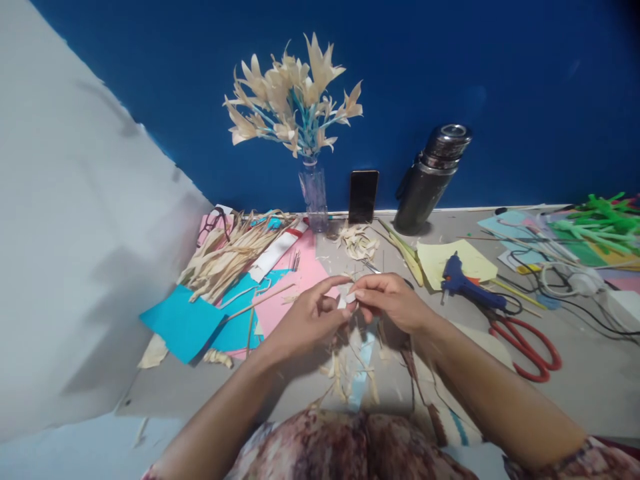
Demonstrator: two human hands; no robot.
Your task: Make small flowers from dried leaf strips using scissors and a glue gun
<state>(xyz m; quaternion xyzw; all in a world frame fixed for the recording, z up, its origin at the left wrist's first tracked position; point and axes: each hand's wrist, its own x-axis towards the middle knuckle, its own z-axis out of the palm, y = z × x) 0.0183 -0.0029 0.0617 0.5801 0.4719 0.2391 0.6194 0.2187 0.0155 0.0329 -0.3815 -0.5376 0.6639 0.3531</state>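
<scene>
Both hands meet over the middle of the table, near its front. Between them is a small, thin white piece (345,293), perhaps paper or husk. My left hand (315,310) pinches it from the left with thumb and fingers. From the right, my right hand (393,300) grips its edge between thumb and forefinger. The fingers cover part of the piece. Below the hands lie pale husk scraps (340,377) and a light blue strip (363,367). Scissors with red handles (533,347) lie right of my right forearm.
A bottle of husk flowers (314,193), a phone (363,195) and a dark flask (430,183) stand along the blue wall. Dried husks (225,253) and blue paper (185,323) lie left. At right are a blue glue gun (470,283), cables and green pipe cleaners (600,227).
</scene>
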